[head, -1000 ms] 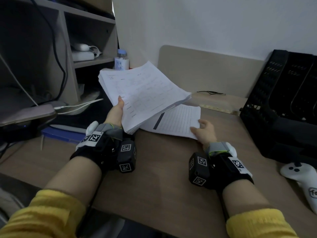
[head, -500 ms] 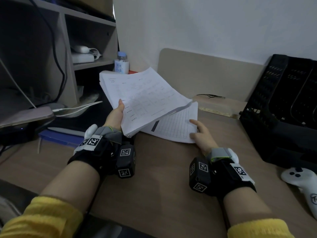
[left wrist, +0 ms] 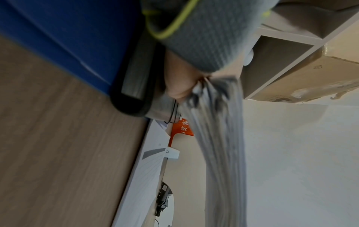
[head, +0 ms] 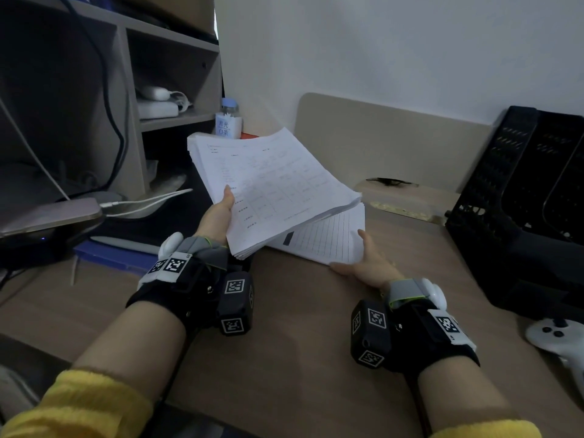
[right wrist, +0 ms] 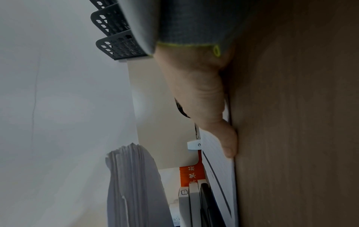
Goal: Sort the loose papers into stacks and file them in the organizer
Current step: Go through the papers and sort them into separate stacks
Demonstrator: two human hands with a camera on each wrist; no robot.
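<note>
My left hand [head: 218, 216] grips a thick stack of printed sheets [head: 268, 184] by its near left corner and holds it tilted above the desk; the left wrist view shows my left hand [left wrist: 178, 86] clamped on the stack's edge [left wrist: 219, 138]. Under it a lined sheet [head: 328, 238] lies flat on the desk. My right hand [head: 369, 263] rests at the sheet's near right corner, thumb along the near edge and a finger up the right edge. In the right wrist view its thumb [right wrist: 213, 107] presses the desk beside the lined sheet [right wrist: 219, 169]. The black mesh organizer [head: 521, 200] stands at the right.
A white controller [head: 559, 339] lies at the desk's right edge. A shelf unit with a small bottle [head: 228, 121] and cables fills the left. A blue folder [head: 107, 254] lies at its foot. A clear box [head: 401, 200] sits at the back.
My right hand has slid toward me along the lined sheet to its near right corner, with the thumb now spread along the near edge. The left hand still holds the stack raised.
</note>
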